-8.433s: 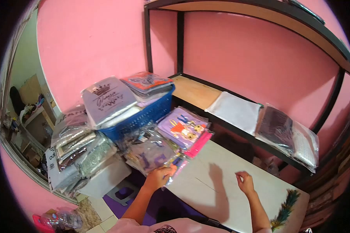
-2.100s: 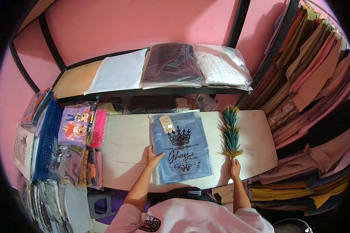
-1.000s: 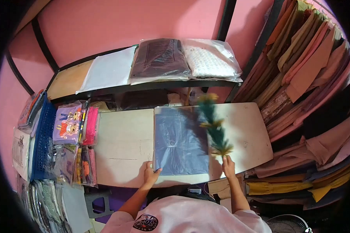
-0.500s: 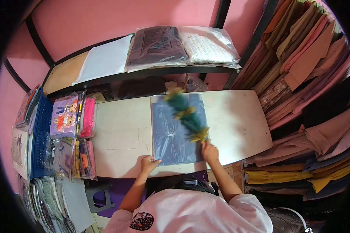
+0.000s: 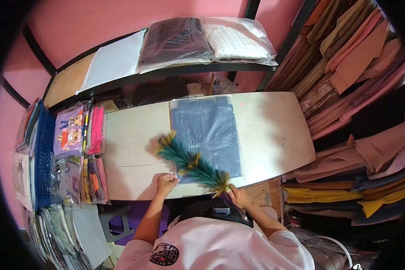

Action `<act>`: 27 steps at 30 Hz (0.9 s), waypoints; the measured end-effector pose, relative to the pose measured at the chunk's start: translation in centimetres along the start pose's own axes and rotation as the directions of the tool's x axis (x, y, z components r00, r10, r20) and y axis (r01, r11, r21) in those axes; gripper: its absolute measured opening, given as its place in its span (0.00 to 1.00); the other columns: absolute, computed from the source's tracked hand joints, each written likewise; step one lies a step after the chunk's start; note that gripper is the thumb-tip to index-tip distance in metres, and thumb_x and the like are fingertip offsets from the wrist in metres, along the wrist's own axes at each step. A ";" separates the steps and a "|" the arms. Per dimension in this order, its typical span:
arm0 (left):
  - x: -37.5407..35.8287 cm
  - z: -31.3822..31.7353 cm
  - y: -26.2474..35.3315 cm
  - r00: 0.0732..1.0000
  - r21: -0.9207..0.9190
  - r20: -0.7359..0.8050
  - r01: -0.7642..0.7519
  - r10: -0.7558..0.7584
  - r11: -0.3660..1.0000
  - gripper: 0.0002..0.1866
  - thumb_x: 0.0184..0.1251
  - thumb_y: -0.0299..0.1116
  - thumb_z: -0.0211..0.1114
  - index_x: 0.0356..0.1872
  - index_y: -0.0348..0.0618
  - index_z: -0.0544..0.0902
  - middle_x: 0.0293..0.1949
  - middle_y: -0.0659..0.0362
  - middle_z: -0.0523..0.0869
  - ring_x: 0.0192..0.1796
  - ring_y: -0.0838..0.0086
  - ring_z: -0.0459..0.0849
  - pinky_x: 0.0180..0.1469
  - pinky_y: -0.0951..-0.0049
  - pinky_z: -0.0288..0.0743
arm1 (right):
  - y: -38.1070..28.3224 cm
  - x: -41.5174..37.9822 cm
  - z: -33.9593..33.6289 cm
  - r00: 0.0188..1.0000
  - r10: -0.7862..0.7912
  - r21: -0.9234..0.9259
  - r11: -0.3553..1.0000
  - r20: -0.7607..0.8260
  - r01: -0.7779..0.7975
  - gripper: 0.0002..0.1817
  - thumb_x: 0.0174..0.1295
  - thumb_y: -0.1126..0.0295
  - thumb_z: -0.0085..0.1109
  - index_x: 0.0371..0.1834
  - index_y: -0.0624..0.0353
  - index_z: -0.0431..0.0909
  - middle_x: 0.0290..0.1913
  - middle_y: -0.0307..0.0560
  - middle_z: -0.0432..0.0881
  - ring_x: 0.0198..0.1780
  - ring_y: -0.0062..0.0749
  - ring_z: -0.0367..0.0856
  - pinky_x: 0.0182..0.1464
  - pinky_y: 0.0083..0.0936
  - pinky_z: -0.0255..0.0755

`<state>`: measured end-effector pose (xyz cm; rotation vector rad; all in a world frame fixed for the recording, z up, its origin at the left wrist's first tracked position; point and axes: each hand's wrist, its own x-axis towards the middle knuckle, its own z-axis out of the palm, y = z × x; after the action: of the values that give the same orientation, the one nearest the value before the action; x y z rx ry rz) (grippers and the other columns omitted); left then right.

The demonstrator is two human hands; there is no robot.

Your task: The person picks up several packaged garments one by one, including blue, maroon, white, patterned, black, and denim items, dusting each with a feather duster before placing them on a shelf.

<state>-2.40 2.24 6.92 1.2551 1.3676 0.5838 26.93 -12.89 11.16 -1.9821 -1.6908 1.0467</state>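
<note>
A folded blue garment in a clear plastic bag (image 5: 211, 135) lies flat on the white table (image 5: 135, 135). My left hand (image 5: 167, 183) is closed at the bag's lower left corner, its fingers pinching the edge there. In my right hand (image 5: 237, 196), at the table's front edge, is the handle of a green and yellow feather duster (image 5: 195, 166). The duster slants up to the left, over the lower part of the bag, and its tip reaches past the bag's left side. Its plumes hide part of the garment.
Bagged garments (image 5: 175, 42) rest on a shelf behind the table. At the left stand a blue basket (image 5: 45, 157) and packed clothes (image 5: 69, 130). Clothes hang (image 5: 346, 90) and lie stacked (image 5: 319, 204) at the right. A fan (image 5: 328, 252) stands at the lower right.
My right hand has come down and toward me, and the duster has swung from the bag's upper middle to its lower left. The left hand stays at the corner. The view has shifted slightly.
</note>
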 end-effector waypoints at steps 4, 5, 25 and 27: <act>-0.1 -0.2 0.5 0.999 -0.006 0.030 0.034 -0.034 0.999 0.11 0.46 0.25 0.69 0.30 0.28 0.79 0.25 0.56 0.82 0.24 0.78 0.79 0.25 0.80 0.74 | 1.5 -2.2 -0.1 0.999 0.021 -0.053 0.998 -0.042 -0.024 0.17 0.62 0.54 0.40 0.47 0.53 0.65 0.26 0.66 0.75 0.29 0.62 0.74 0.31 0.52 0.67; -0.2 -0.2 0.7 0.999 -0.005 0.030 0.034 -0.034 0.999 0.11 0.46 0.25 0.69 0.30 0.28 0.79 0.25 0.56 0.82 0.24 0.78 0.79 0.25 0.80 0.74 | 1.7 -2.9 -0.6 0.984 0.110 -0.061 0.991 -0.143 -0.120 0.16 0.62 0.56 0.41 0.45 0.54 0.66 0.27 0.66 0.75 0.29 0.62 0.74 0.31 0.51 0.67; 7.2 3.9 11.1 0.990 -0.438 0.108 -0.036 0.092 0.898 0.31 0.45 0.26 0.62 0.55 0.40 0.64 0.48 0.54 0.75 0.48 0.67 0.74 0.50 0.69 0.69 | 7.1 7.3 -8.3 0.631 0.301 -0.018 0.894 -0.715 -0.448 0.18 0.59 0.56 0.46 0.35 0.63 0.67 0.31 0.65 0.74 0.35 0.60 0.73 0.35 0.48 0.68; 6.1 3.8 11.7 0.986 -0.458 0.079 -0.094 0.146 0.884 0.30 0.45 0.25 0.62 0.54 0.41 0.64 0.47 0.54 0.75 0.48 0.68 0.75 0.49 0.68 0.70 | 6.4 6.9 -8.5 0.631 0.269 -0.096 0.871 -0.728 -0.483 0.19 0.52 0.59 0.55 0.38 0.64 0.67 0.39 0.60 0.69 0.42 0.56 0.68 0.41 0.43 0.67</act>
<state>6.31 10.14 13.96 0.9750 0.9868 0.8527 37.66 -6.17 10.47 -2.5441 -1.0454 0.0495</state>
